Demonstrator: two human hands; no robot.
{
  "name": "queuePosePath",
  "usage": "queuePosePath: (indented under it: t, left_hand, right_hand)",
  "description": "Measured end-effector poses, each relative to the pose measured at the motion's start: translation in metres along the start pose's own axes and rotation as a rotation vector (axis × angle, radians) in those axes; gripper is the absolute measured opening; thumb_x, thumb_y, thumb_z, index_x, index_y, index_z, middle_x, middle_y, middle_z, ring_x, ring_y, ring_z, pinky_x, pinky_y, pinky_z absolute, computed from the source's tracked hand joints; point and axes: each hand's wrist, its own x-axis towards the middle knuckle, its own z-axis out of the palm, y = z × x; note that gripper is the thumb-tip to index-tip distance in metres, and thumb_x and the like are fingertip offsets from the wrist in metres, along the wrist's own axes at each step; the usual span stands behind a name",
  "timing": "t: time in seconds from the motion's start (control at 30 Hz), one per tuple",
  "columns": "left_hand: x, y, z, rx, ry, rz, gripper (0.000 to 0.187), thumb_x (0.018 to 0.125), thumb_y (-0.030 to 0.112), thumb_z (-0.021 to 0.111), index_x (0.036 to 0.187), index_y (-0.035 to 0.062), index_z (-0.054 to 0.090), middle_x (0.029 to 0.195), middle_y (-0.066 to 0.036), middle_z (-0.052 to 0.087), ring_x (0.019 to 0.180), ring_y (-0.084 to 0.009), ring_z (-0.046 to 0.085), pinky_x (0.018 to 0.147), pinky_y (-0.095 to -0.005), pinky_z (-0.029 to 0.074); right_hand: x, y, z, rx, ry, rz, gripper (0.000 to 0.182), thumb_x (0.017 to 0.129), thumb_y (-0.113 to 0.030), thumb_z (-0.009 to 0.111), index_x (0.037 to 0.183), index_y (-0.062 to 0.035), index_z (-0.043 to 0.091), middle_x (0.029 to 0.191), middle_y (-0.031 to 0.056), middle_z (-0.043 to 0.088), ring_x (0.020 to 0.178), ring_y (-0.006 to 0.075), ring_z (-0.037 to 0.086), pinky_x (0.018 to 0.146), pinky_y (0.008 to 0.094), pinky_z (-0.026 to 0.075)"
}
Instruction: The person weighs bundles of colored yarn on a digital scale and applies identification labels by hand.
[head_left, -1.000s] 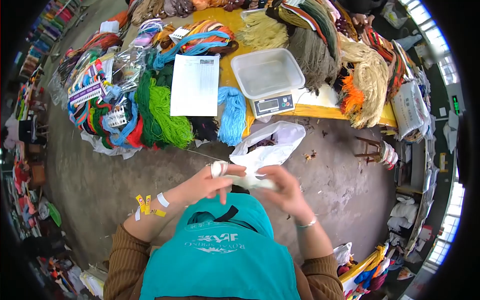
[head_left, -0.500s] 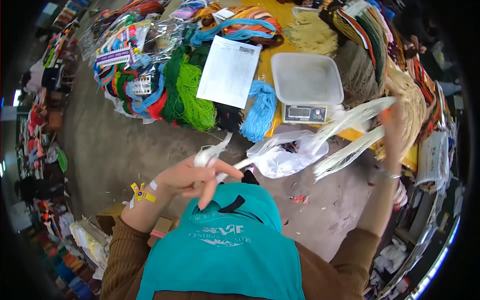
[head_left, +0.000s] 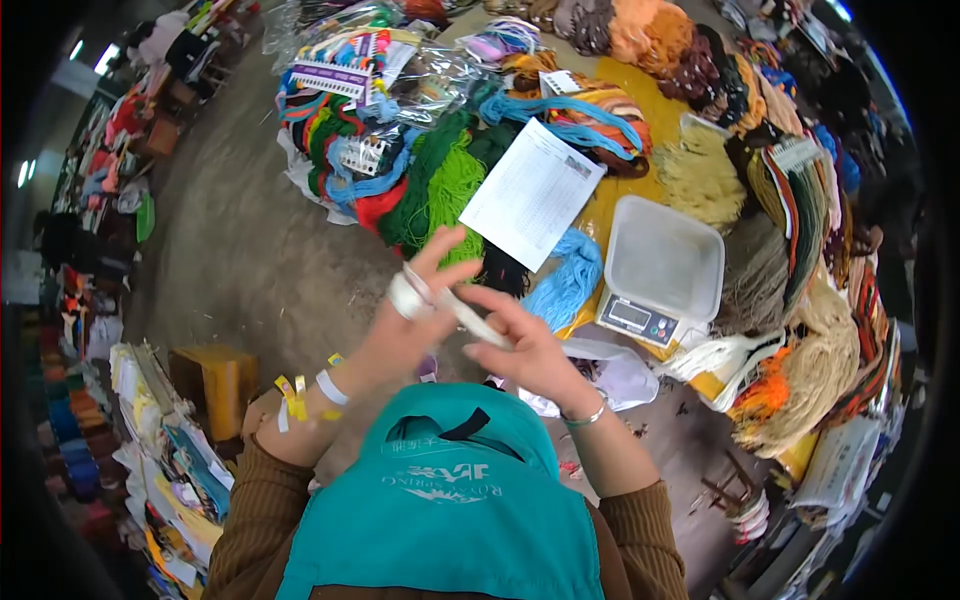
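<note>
My left hand [head_left: 418, 305] is in front of my chest, with white thread [head_left: 408, 297] wound around it. Its fingers point up and to the right, slightly blurred. Close beside it, my right hand [head_left: 528, 348] pinches a white strand [head_left: 478, 322] between thumb and fingers; the strand runs over to the left hand. Beyond the hands lie a printed sheet [head_left: 533, 195], a bright green yarn hank [head_left: 457, 190] and a light blue hank [head_left: 568, 280]. A white hank [head_left: 725, 358] lies to the right, below the scale.
A digital scale [head_left: 640, 320] carries a clear plastic tub [head_left: 665, 262]. Near my right forearm is a white plastic bag [head_left: 625, 378]. Many coloured hanks spread around, including a beige one [head_left: 822, 345] at right. A cardboard box [head_left: 212, 388] stands at left.
My right hand has come in from the far right to beside my left hand, leaving the white hank by the scale. My left hand has risen slightly. The view has turned.
</note>
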Motion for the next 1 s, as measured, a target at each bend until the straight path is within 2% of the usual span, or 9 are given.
queuePosePath:
  t: [0.17,0.37,0.4,0.53,0.63,0.73,0.8,0.9,1.0]
  left_hand:
    - [-0.010,0.009,0.006,0.726,-0.068,0.101,0.057,0.082,0.036,0.064,0.128,0.0030,0.057,0.149,-0.021,0.035,0.140,-0.0462,0.026,0.112,-0.0542,0.025]
    - [-0.027,-0.019,-0.012,0.379,-0.100,-0.017,0.032,0.092,0.029,0.055,0.092,0.0004,0.067,0.113,-0.020,0.064,0.115,-0.0348,0.056,0.096,-0.0449,0.044]
    - [-0.028,-0.007,-0.019,-0.154,-0.220,-0.757,0.033,0.096,0.024,0.046,0.087,0.0010,0.068,0.094,-0.012,0.068,0.088,-0.0199,0.061,0.078,-0.0351,0.047]
    - [-0.041,-0.043,-0.039,-0.414,-0.256,-0.567,0.040,0.098,0.023,0.040,0.082,0.0012,0.070,0.081,-0.007,0.065,0.071,-0.0114,0.055,0.065,-0.0283,0.043]
    - [-0.030,-0.030,-0.058,-0.232,0.289,-0.314,0.051,0.102,0.021,0.033,0.069,-0.0022,0.064,0.083,-0.011,0.065,0.072,-0.0158,0.058,0.064,-0.0284,0.044]
    - [-0.006,-0.006,-0.102,-0.591,0.563,-0.239,0.049,0.101,0.018,0.036,0.066,-0.0031,0.062,0.080,-0.013,0.063,0.074,-0.0188,0.061,0.068,-0.0305,0.049]
    - [0.005,-0.008,-0.130,-0.580,0.477,-0.225,0.048,0.101,0.018,0.037,0.065,-0.0023,0.062,0.079,-0.012,0.063,0.071,-0.0183,0.060,0.066,-0.0296,0.048]
    - [0.024,-0.016,-0.169,-0.435,0.346,-0.203,0.048,0.101,0.021,0.039,0.063,-0.0008,0.060,0.078,-0.011,0.061,0.066,-0.0156,0.056,0.061,-0.0269,0.044]
    - [0.051,-0.017,-0.219,-0.200,0.334,-0.209,0.048,0.099,0.026,0.044,0.061,0.0010,0.058,0.075,-0.007,0.058,0.061,-0.0093,0.049,0.053,-0.0229,0.034]
  right_hand:
    - [0.019,0.013,0.017,0.345,-0.108,0.169,0.023,0.083,-0.003,0.067,0.105,-0.0036,0.060,0.079,-0.0019,0.059,0.074,0.0047,0.055,0.062,0.0234,0.045]
    - [0.034,0.000,0.011,0.076,-0.201,0.214,0.007,0.089,-0.008,0.064,0.090,-0.0015,0.061,0.077,-0.0012,0.060,0.070,0.0044,0.055,0.063,0.0226,0.045]
    - [0.037,-0.006,0.016,0.201,-0.181,0.123,0.006,0.091,-0.008,0.062,0.094,-0.0023,0.061,0.075,-0.0004,0.062,0.067,0.0045,0.055,0.062,0.0217,0.045]
    - [0.048,0.011,0.016,0.381,-0.165,0.163,0.010,0.093,-0.007,0.061,0.103,-0.0038,0.059,0.076,0.0022,0.065,0.059,0.0035,0.050,0.053,0.0188,0.038]
    - [0.060,0.035,0.004,0.452,-0.068,0.187,0.020,0.095,-0.008,0.058,0.115,-0.0030,0.057,0.075,0.0050,0.066,0.050,0.0009,0.034,0.044,0.0183,0.023]
    - [0.074,0.084,0.001,0.253,0.054,0.274,0.018,0.096,-0.014,0.058,0.111,-0.0039,0.061,0.076,0.0001,0.066,0.053,0.0008,0.038,0.047,0.0179,0.027]
    - [0.091,0.087,0.014,0.270,0.054,0.226,0.013,0.096,-0.015,0.058,0.103,-0.0052,0.064,0.077,-0.0023,0.067,0.056,0.0001,0.039,0.050,0.0176,0.028]
    - [0.127,0.101,0.034,-0.140,-0.073,0.115,0.024,0.093,-0.018,0.062,0.112,-0.0021,0.063,0.102,0.0084,0.069,0.100,0.0198,0.064,0.086,0.0318,0.050]
    - [0.169,0.103,0.052,-0.361,-0.019,-0.027,0.027,0.091,-0.021,0.064,0.112,-0.0045,0.066,0.110,0.0133,0.067,0.103,0.0264,0.063,0.089,0.0338,0.049]
